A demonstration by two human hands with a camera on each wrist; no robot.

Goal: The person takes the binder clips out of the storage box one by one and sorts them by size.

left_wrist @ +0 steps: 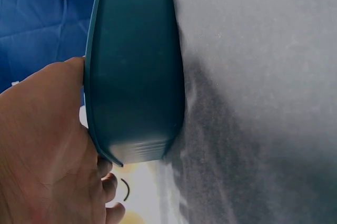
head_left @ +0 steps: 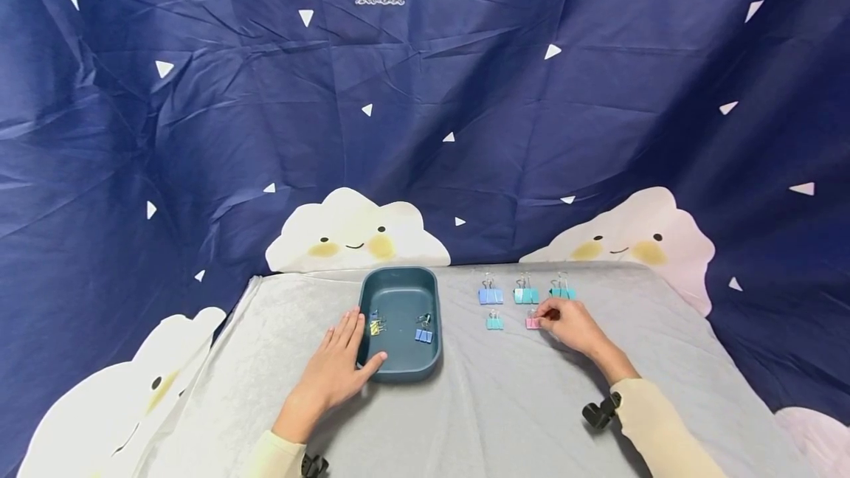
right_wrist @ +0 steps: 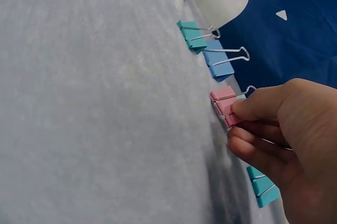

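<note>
Two hands over grey cloth [head_left: 505, 404]: right hand [head_left: 572, 326] pinches pink clip [head_left: 532, 323], left hand [head_left: 335, 371] spread against tray [head_left: 400, 373].

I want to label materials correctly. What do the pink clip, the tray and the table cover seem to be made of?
Pink clip: likely painted metal, with bare wire handles.
Tray: probably matte teal plastic, with a smooth moulded rim.
Table cover: grey cloth, perhaps velvety, with a soft sheen and folds.

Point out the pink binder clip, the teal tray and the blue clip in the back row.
pink binder clip [right_wrist: 225, 105]: right wrist view, on its pink body beside the thumb.
teal tray [head_left: 398, 371]: head view, on its near rim.
blue clip [head_left: 491, 296]: head view, on its blue body.
</note>
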